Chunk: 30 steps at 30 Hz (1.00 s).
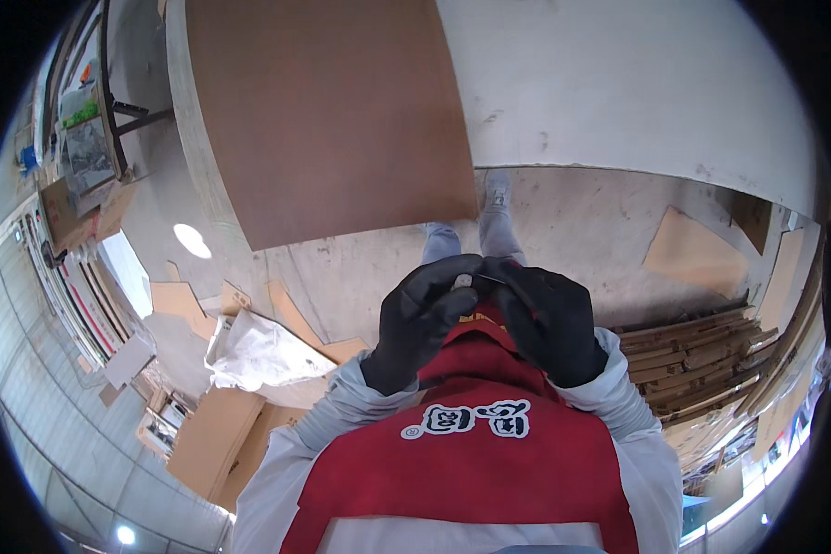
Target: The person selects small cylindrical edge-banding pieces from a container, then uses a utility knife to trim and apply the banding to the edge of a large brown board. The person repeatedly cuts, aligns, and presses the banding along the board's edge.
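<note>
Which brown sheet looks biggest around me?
The dark brown sheet ahead and to your left; the tan cardboard pieces on the floor look much smaller.

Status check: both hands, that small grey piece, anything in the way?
Left hand: curled at small grey piece, grip unclear. Right hand: close beside, hold unclear. Nothing seen blocking them; brown sheet lies beyond.

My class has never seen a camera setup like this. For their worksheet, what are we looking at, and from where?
There is no machine: a person's left hand and right hand, in black gloves, sit close together before a red apron. A wide fisheye camera on the person's head looks down, so edges bend near the rim. The left hand seems to pinch a small pale thing, too small to identify. Beyond, a large brown sheet lies on a pale table; cardboard pieces lie on the floor.
</note>
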### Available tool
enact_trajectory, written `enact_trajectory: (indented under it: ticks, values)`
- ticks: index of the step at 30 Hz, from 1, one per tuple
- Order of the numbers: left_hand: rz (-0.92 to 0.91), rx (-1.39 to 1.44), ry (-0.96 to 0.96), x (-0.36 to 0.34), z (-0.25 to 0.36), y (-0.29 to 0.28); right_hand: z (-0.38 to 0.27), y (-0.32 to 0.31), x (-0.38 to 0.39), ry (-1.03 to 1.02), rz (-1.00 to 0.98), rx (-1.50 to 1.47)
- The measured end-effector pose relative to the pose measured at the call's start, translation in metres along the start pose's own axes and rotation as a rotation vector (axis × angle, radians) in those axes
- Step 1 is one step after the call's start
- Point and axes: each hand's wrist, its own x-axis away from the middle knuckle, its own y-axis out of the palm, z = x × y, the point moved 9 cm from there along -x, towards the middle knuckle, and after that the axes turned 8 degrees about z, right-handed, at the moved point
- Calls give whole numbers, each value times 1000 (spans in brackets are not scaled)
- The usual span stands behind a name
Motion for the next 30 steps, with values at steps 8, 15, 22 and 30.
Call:
enact_trajectory:
  ticks: [8,15,22,30]
  values:
    - [17,104,19,-1,-17,-17,-7,20,-2,-120,-16,84]
    - [13,-23,100,-5,-17,-23,-3,27,-2,-99,-31,69]
    - [22,150,20,-8,-12,-13,-5,27,-1,-159,12,169]
    - [20,-42,34,-16,-15,-5,0,29,1,-144,62,295]
